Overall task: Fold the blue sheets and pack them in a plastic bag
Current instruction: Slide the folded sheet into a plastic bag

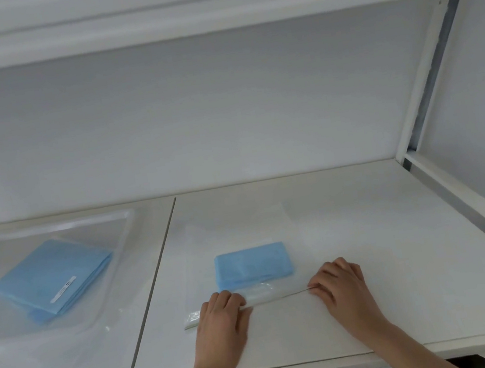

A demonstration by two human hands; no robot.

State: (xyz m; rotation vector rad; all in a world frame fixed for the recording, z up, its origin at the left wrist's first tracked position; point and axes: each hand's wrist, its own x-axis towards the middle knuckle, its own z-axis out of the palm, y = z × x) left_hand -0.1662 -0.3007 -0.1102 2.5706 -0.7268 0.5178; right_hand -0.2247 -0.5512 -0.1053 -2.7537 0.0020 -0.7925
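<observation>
bag [274,226], clear, sheet [253,267] inside: left hand [222,319] and right hand [339,283] pinch its near edge (seal strip); press evenly along, squeezing air out.

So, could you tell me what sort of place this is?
Probably a packing workstation: a white bench under a shelf, a clear tray of blue sheets, and a folded sheet inside a plastic bag.

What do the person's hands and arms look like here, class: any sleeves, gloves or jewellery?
Both the left hand and the right hand are bare: no gloves, rings or watch show. The forearms are bare too, with no sleeves in view down to the picture's bottom edge.
</observation>
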